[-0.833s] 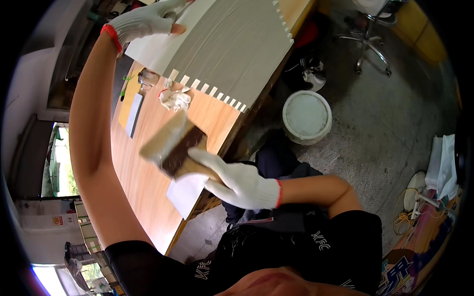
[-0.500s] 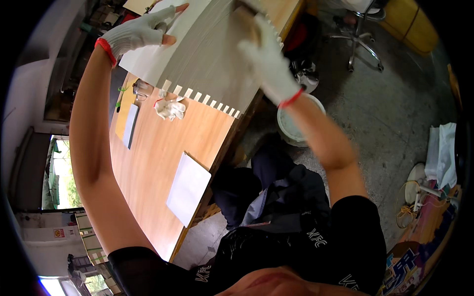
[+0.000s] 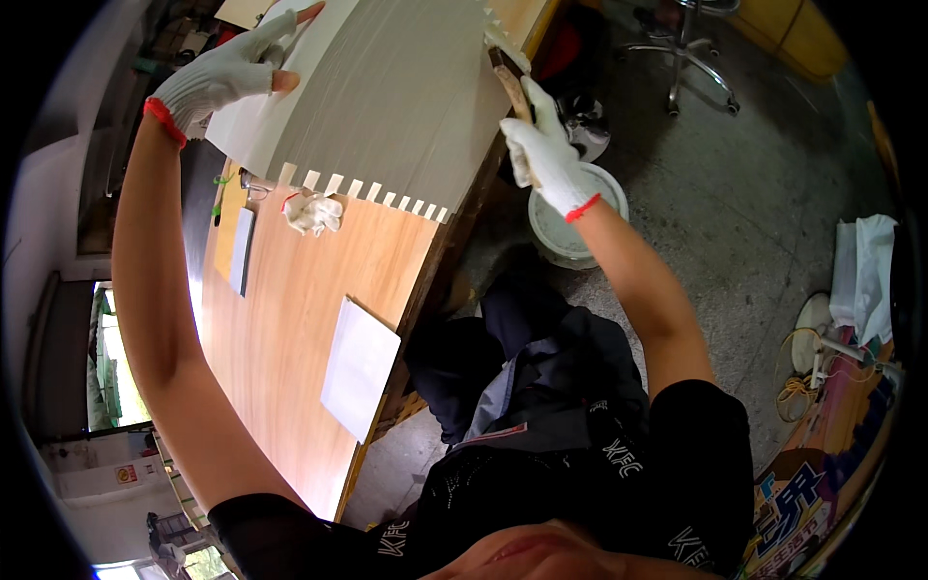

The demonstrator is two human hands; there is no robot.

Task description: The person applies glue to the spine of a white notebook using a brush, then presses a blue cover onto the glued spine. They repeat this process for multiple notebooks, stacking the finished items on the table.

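My left hand (image 3: 227,72), in a white knit glove with a red cuff and bare thumb and forefinger tips, lies with fingers spread at the left edge of a white sheet (image 3: 259,121). Right of that sheet, a grey streaked surface (image 3: 387,106) spreads over the table, with a row of pale tabs (image 3: 358,188) along its near edge. My gloved right hand (image 3: 546,155) is closed around the wooden handle of a brush (image 3: 510,85). The brush's pale bristle end is at the right edge of the grey surface, close to more pale tabs.
On the wooden table (image 3: 280,319) lie a crumpled white glove (image 3: 312,213), a white rectangular sheet (image 3: 360,369) and a narrow grey-white piece (image 3: 242,251). A white bucket (image 3: 609,198) stands on the floor beside the table. A wheeled chair (image 3: 681,63) is at far right.
My right hand and the brush have moved from over the grey surface to its right edge. The left hand stays at the white sheet; the whole view has shifted slightly.
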